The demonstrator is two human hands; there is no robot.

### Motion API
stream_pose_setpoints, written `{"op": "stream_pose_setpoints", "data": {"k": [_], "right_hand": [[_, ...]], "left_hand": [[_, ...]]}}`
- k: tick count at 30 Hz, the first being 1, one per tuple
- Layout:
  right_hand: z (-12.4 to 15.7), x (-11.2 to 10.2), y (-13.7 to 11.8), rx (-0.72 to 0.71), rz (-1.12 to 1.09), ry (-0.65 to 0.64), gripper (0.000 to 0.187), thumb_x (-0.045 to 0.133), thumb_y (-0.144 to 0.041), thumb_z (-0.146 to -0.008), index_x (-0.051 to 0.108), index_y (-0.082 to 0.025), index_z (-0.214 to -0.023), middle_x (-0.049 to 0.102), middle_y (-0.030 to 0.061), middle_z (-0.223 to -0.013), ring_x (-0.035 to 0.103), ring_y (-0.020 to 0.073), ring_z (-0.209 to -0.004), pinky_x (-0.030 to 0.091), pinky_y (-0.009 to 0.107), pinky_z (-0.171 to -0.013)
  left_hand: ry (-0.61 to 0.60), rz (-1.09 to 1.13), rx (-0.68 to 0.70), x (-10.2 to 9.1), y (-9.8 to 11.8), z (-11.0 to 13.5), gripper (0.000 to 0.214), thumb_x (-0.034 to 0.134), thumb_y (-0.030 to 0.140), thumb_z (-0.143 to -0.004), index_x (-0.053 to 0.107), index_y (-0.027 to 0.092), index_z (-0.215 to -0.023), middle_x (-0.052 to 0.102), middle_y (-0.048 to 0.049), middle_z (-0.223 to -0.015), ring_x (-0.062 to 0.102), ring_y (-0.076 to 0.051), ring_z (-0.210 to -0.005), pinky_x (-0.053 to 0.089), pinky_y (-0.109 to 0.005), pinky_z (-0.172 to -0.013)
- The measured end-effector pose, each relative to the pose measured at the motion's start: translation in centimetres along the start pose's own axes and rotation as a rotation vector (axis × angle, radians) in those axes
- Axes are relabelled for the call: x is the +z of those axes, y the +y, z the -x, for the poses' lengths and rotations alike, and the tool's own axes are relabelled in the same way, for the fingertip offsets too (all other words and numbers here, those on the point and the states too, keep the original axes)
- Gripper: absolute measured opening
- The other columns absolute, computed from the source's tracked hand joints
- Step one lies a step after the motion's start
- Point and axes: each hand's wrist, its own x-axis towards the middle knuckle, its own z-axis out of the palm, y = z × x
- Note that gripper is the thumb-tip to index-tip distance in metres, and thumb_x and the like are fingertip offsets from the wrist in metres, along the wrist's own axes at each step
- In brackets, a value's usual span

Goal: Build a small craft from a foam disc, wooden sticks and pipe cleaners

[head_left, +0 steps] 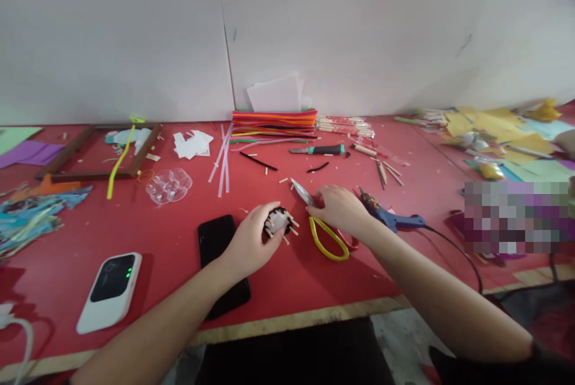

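Observation:
My left hand point(250, 240) is closed around a small white and black craft piece point(278, 221) with several short wooden sticks poking out of it, held just above the red table point(179, 241). My right hand point(340, 208) rests on a pair of yellow-handled scissors point(327, 240) lying on the table, its fingers curled at the pivot near the metal blades point(302, 192). The two hands are about a hand's width apart.
A black phone point(220, 253) lies under my left wrist and a white device with green lights point(110, 290) sits at the front left. A blue glue gun point(395, 218) with a black cord lies right of my right hand. Farther back lie coloured straws point(274, 121), a knife point(318, 149) and wooden sticks point(381, 170).

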Motion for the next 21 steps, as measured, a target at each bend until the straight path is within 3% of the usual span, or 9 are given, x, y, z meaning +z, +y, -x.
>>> {"op": "stream_pose_setpoints", "data": {"k": [4, 9, 14, 18, 21], "right_hand": [[-0.2, -0.2, -0.8, 0.048, 0.03, -0.023, 0.022, 0.062, -0.037, -0.083, 0.073, -0.017, -0.083, 0.076, 0.0116, -0.091, 0.07, 0.0252, -0.081, 0.036, 0.031, -0.063], [-0.5, -0.4, -0.8, 0.096, 0.021, -0.01, 0.022, 0.06, -0.038, -0.085, 0.072, -0.02, -0.088, 0.077, 0.0067, -0.087, 0.071, 0.0217, -0.08, 0.035, 0.029, -0.06], [-3.5, -1.4, -0.7, 0.057, 0.044, 0.004, 0.023, 0.061, -0.036, -0.086, 0.072, -0.019, -0.099, 0.078, 0.0075, -0.1, 0.072, 0.0222, -0.091, 0.04, 0.027, -0.064], [-6.7, -2.1, -0.9, 0.01, 0.131, 0.007, 0.026, 0.06, -0.028, -0.087, 0.071, -0.014, -0.105, 0.075, 0.0158, -0.113, 0.071, 0.0259, -0.098, 0.042, 0.029, -0.067], [-8.7, -2.7, -0.4, -0.073, 0.184, -0.032, 0.029, 0.064, -0.027, -0.086, 0.071, -0.013, -0.11, 0.074, 0.0164, -0.118, 0.071, 0.0262, -0.101, 0.044, 0.029, -0.069]], "left_hand": [[0.017, -0.218, 0.016, 0.2, -0.5, -0.1, 0.048, 0.055, 0.038, -0.097, 0.059, 0.01, -0.136, 0.073, -0.0202, -0.122, 0.068, -0.035, -0.112, 0.053, -0.054, -0.1], [0.083, -0.255, 0.032, 0.3, -0.9, -0.2, 0.049, 0.053, 0.044, -0.099, 0.065, 0.009, -0.131, 0.073, -0.0197, -0.124, 0.066, -0.036, -0.117, 0.052, -0.055, -0.103], [0.055, -0.099, 0.018, 0.4, -1.1, 0.0, 0.054, 0.05, 0.045, -0.1, 0.058, 0.01, -0.14, 0.069, -0.0221, -0.134, 0.065, -0.035, -0.123, 0.05, -0.056, -0.106], [-0.014, 0.13, 0.003, 0.3, -0.8, -0.1, 0.054, 0.048, 0.041, -0.102, 0.049, 0.015, -0.15, 0.062, -0.0212, -0.147, 0.066, -0.03, -0.128, 0.029, -0.062, -0.123], [0.06, 0.216, -0.012, -0.1, -0.6, -0.4, 0.046, 0.049, 0.043, -0.102, 0.061, 0.018, -0.139, 0.059, -0.019, -0.151, 0.059, -0.031, -0.137, 0.024, -0.062, -0.125]]}}
